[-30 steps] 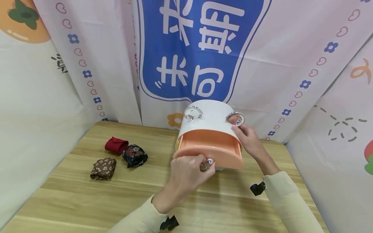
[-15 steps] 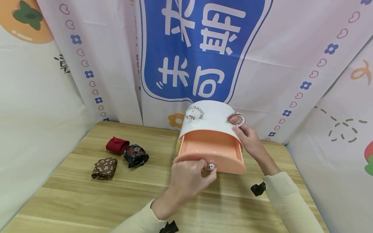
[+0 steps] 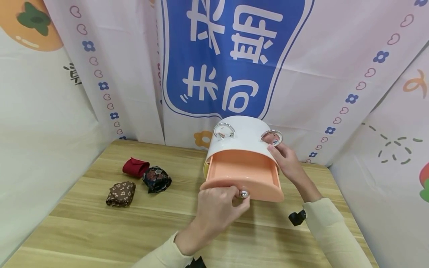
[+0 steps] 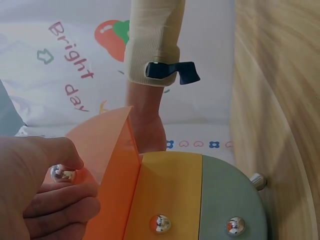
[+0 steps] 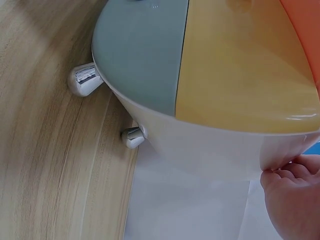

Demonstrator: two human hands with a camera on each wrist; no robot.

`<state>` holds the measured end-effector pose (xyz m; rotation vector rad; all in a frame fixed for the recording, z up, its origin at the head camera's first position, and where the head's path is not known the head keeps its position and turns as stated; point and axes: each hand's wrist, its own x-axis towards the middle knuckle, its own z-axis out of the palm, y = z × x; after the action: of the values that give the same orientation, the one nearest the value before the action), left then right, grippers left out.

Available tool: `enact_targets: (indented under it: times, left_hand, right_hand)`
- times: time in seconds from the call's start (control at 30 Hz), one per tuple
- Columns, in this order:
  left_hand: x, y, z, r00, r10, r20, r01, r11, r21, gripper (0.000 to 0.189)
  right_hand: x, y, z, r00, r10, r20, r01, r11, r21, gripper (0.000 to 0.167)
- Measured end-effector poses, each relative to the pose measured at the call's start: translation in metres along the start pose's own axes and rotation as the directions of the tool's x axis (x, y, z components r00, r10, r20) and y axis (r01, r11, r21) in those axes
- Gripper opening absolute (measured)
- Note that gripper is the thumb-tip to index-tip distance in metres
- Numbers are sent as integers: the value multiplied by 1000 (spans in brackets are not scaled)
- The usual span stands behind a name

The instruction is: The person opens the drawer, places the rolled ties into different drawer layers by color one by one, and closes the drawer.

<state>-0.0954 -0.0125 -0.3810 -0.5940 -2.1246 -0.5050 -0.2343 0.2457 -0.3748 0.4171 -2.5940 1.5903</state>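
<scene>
A white rounded mini cabinet [image 3: 241,130] with two silver rings on top stands at the table's back. Its top orange drawer [image 3: 264,190] is pulled well out, showing a smooth orange floor. At the drawer front, my left hand [image 3: 214,206] pinches the silver knob [image 3: 244,194] between thumb and bent index finger. Below, the yellow drawer [image 4: 172,185] and the grey-green drawer [image 4: 225,195] are closed. My right hand [image 3: 289,163] rests against the cabinet's right side, thumb near the top edge; its fingertips press the white wall [image 5: 215,155] in the right wrist view.
On the wooden table [image 3: 110,232], left of the cabinet, lie a red cloth roll [image 3: 135,167], a dark floral cloth roll [image 3: 156,179] and a brown flowered cloth roll [image 3: 121,194]. A printed curtain [image 3: 134,85] hangs close behind the cabinet. Silver feet [image 5: 85,80] hold the cabinet up.
My left hand has drawn the orange drawer further out toward me, mostly in the first half second. The right hand keeps its place on the cabinet's side.
</scene>
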Motion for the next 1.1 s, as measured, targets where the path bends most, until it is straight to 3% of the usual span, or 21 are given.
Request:
enact_targets:
  times: [0.33, 0.4, 0.5, 0.6, 0.77, 0.8, 0.93, 1.1]
  left_hand:
    - [-7, 2, 1, 1000, 1, 1, -1, 1000, 11, 39]
    - [-9, 1, 0, 999, 4, 37, -4, 1000, 20, 41]
    - [-14, -3, -5, 989, -9, 148, 4, 999, 35, 42]
    - [-23, -13, -13, 958, -32, 285, 25, 999, 29, 38]
    - [-42, -43, -31, 882, -150, 447, 176, 984, -17, 21]
    - [-45, -50, -36, 860, -190, 474, 221, 975, -10, 20]
    - [-48, -82, -55, 810, -303, 503, 334, 942, 28, 24]
    - [-39, -129, -85, 759, -403, 512, 413, 905, 100, 35]
  right_hand:
    - [-2, 1, 1, 1000, 5, -1, -5, 1000, -5, 60]
    - [-3, 2, 0, 1000, 12, -1, -12, 1000, -2, 60]
    - [-4, 2, -1, 1000, 20, -1, -20, 1000, 2, 61]
    - [-4, 1, -1, 1000, 22, 0, -22, 1000, 4, 62]
    - [-4, 1, 0, 1000, 20, -1, -20, 1000, -1, 62]
    - [-4, 1, 0, 1000, 19, -1, -19, 1000, 0, 62]
    - [-3, 1, 0, 1000, 16, 2, -16, 1000, -4, 61]
    - [-2, 0, 0, 1000, 8, 4, -8, 1000, -9, 61]
